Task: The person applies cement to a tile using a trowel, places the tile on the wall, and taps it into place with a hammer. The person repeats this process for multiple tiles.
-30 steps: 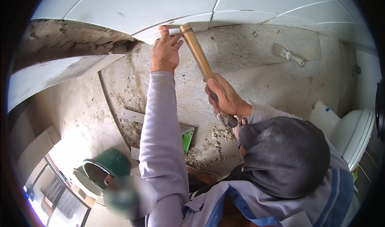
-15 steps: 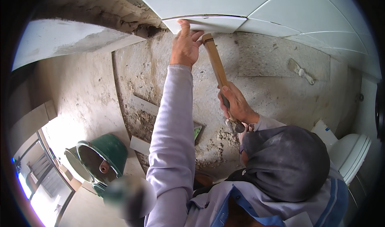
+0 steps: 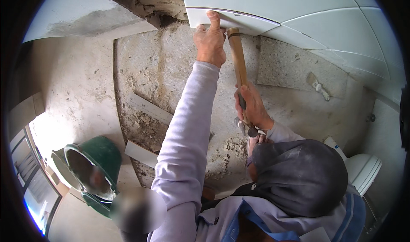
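Observation:
My left hand [image 3: 210, 44] is at the lower edge of a narrow white wall tile [image 3: 252, 25]. The thumb presses on its glossy face while the other fingers curl at the bottom edge, partly hidden. In my right hand [image 3: 254, 107] is a hammer [image 3: 237, 56], gripped close to its dark metal head. Its wooden handle points up toward the wall, with the butt end at the tile's lower edge, just right of my left hand. Whether the butt touches the tile I cannot tell.
A putty knife [image 3: 318, 86] lies on the rough floor at the right. Tile offcuts [image 3: 147, 107] and mortar rubble lie left of centre. Green buckets [image 3: 100, 156] stand lower left, and a white toilet [image 3: 361, 171] is at the far right. A pale slab [image 3: 85, 17] juts in at the upper left.
The view has shifted, so the wall and both hands sit farther right. My left hand's fingers are curled more at the tile's edge. The hammer stays in my right hand, its butt near the tile.

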Action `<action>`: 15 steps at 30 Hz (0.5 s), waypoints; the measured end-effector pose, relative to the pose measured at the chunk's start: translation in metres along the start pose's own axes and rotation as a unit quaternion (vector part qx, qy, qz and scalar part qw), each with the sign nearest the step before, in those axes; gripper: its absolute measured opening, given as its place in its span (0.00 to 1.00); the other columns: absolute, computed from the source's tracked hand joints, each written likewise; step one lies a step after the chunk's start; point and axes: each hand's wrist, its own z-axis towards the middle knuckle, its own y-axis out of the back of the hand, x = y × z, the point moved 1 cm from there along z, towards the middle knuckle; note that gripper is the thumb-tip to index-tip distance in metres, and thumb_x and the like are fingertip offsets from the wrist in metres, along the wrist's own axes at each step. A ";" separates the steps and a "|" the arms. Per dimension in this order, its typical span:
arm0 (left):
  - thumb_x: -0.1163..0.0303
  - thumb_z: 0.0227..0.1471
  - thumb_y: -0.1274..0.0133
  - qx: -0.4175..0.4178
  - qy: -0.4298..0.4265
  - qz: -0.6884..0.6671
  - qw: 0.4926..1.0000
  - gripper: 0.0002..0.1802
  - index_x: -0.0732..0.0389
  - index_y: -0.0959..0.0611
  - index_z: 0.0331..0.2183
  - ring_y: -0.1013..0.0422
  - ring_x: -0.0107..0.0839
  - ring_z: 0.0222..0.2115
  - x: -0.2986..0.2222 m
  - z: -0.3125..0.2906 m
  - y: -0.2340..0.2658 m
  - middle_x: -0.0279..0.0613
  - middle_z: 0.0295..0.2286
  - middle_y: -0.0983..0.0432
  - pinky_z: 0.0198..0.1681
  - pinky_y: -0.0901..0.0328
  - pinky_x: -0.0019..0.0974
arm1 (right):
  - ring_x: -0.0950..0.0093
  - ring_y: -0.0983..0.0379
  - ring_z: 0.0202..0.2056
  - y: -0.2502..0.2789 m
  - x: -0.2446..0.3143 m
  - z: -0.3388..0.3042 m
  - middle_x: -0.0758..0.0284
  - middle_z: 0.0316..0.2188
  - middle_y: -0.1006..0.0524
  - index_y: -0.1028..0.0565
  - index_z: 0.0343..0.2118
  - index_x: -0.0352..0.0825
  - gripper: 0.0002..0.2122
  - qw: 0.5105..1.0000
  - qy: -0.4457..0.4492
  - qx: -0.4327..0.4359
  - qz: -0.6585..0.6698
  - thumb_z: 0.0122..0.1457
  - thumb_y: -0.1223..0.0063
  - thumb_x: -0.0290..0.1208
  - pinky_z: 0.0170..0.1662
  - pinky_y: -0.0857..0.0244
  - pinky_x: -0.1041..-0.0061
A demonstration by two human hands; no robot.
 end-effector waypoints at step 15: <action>0.39 0.44 0.46 -0.048 -0.075 -0.055 0.995 0.45 0.74 0.37 0.42 0.28 0.35 0.33 0.002 -0.009 -0.018 0.48 0.33 0.31 0.37 0.33 0.33 | 0.85 0.41 0.16 0.011 0.004 -0.004 0.70 0.25 0.37 0.39 0.47 0.30 0.24 0.998 -0.010 0.032 -0.047 0.65 0.69 0.50 0.15 0.43 0.84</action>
